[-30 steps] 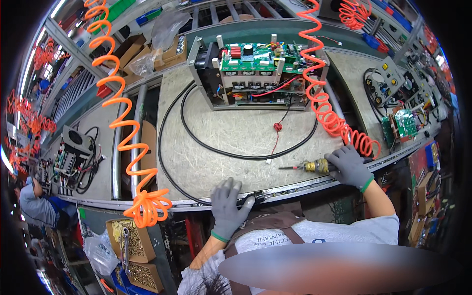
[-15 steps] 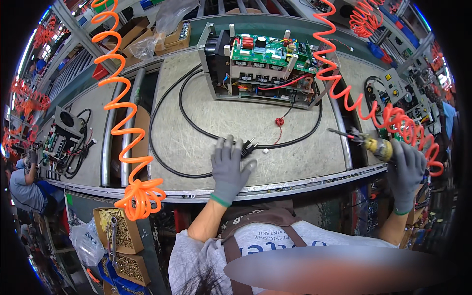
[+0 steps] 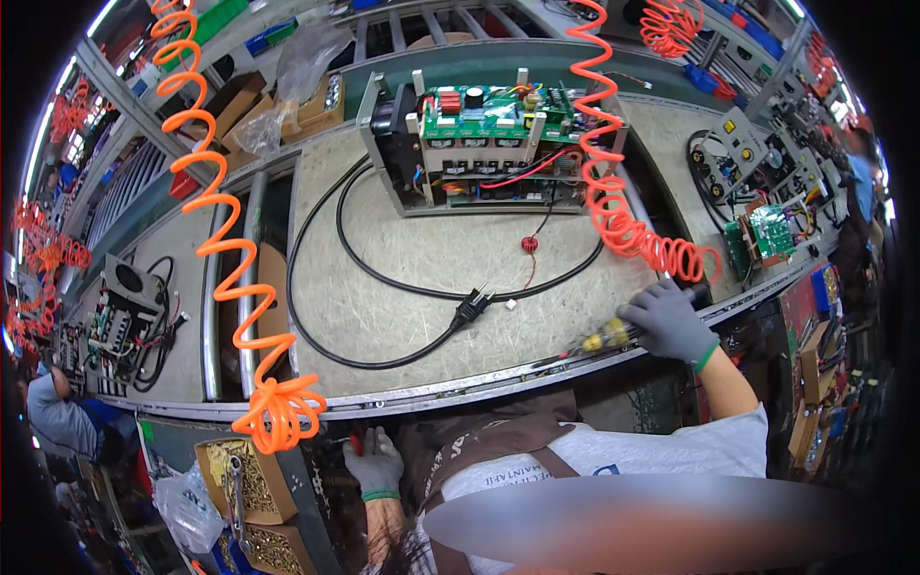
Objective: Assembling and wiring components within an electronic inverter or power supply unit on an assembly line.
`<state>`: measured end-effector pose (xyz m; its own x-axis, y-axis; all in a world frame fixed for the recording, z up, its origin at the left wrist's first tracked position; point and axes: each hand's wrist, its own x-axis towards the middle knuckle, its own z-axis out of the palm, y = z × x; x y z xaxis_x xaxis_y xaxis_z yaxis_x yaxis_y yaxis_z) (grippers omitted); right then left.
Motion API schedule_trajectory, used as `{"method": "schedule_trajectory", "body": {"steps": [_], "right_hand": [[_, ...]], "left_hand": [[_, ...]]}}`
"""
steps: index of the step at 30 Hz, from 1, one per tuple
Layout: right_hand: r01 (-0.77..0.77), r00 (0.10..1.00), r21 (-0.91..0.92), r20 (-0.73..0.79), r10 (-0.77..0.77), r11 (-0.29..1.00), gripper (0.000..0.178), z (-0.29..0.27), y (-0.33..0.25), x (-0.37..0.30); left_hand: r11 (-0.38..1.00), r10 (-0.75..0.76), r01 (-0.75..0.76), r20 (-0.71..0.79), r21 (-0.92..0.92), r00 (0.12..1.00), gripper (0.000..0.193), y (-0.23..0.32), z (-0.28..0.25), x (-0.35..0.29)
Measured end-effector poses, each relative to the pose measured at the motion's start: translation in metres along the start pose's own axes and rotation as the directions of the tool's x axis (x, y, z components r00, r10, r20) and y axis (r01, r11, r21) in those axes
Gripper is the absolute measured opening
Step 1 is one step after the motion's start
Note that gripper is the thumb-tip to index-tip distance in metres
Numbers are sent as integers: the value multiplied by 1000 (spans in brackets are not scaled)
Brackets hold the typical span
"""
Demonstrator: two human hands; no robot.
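In the head view, take the open electronics unit as the landmark. The screwdriver is on the person's side of it, well apart, toward its right end; the right hand, fingers curled round the tool's rear, is the nearer hand. The left hand is farther out on that same side, roughly below the unit's left end, beside a red object; whether its bent fingers grip this I cannot tell. From the right hand the screwdriver extends leftward, its blurred bit pointing left and slightly toward the person, its long axis slanting gently against the unit's near long side.
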<state>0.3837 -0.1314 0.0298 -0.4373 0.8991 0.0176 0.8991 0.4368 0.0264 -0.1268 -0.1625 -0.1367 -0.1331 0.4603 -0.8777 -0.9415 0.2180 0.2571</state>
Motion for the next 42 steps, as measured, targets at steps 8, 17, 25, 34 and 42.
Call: {"method": "schedule_trajectory", "body": {"steps": [8, 17, 25, 34, 42], "right_hand": [[206, 926, -347, -233, -297, 915, 25, -77, -27, 20], [-300, 822, -710, -531, -205, 637, 35, -189, -56, -28], [-259, 899, -17, -370, 235, 966, 45, -83, 4, -19], [17, 999, 286, 39, -29, 958, 43, 50, 19, 52], [-216, 841, 705, -218, 496, 676, 63, 87, 115, 113]], "left_hand": [[946, -32, 88, 182, -312, 983, 49, 35, 3, 46], [920, 89, 15, 246, -391, 965, 29, 54, 7, 40], [886, 74, 185, 522, -426, 850, 26, 61, -26, 67], [903, 352, -148, 496, -403, 794, 21, 48, 4, 56], [833, 145, -58, 117, -550, 982, 23, 47, 39, -23]]}}
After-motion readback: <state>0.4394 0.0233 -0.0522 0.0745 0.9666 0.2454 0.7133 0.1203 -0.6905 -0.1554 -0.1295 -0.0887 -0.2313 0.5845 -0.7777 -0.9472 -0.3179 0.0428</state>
